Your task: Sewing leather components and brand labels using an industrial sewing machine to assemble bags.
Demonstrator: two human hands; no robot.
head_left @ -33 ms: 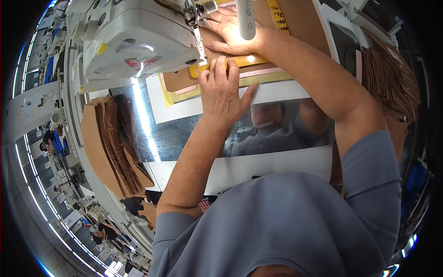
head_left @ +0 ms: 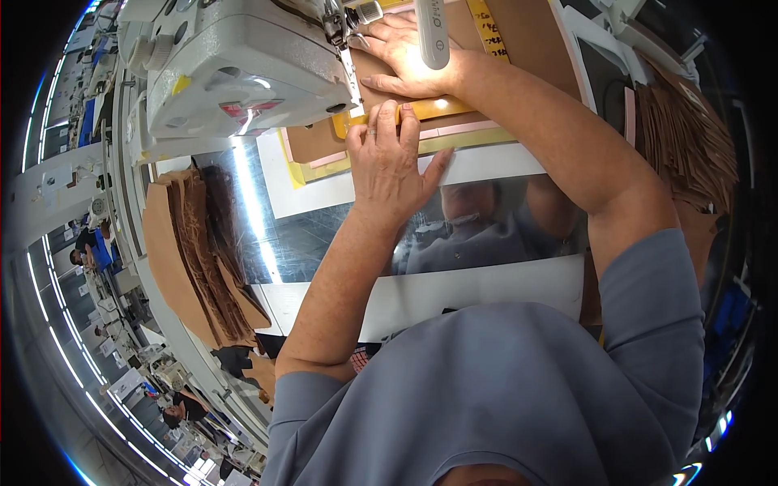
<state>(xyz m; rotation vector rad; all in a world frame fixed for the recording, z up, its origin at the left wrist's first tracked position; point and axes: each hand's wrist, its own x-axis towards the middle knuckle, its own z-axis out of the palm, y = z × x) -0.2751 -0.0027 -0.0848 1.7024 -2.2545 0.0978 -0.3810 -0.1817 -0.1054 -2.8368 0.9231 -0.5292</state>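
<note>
Under the sewing machine's needle area lies a brown sheet (head_left: 536, 57), perhaps leather, with a yellow template frame (head_left: 444, 106) on it. Handwritten marks run along the frame's right bar. My right hand (head_left: 409, 65) rests flat on the sheet inside the frame, fingers spread, partly covered by a white lamp bar (head_left: 432, 36). My left hand (head_left: 386, 166) has its fingertips on the frame's near bar, fingers bent a little and thumb stretched apart. Close by on the left stands the white sewing machine head (head_left: 243, 73), its needle and presser parts (head_left: 350, 57) near my right fingers.
Piles of brown pieces lie on the left (head_left: 182, 259) and hang at the right (head_left: 677, 130). A shiny metal plate (head_left: 324, 231) covers part of the white table (head_left: 486, 287) before me. Other people work at machines far off to the left.
My left hand has shifted very slightly to the left along the frame. The right hand stays where it was.
</note>
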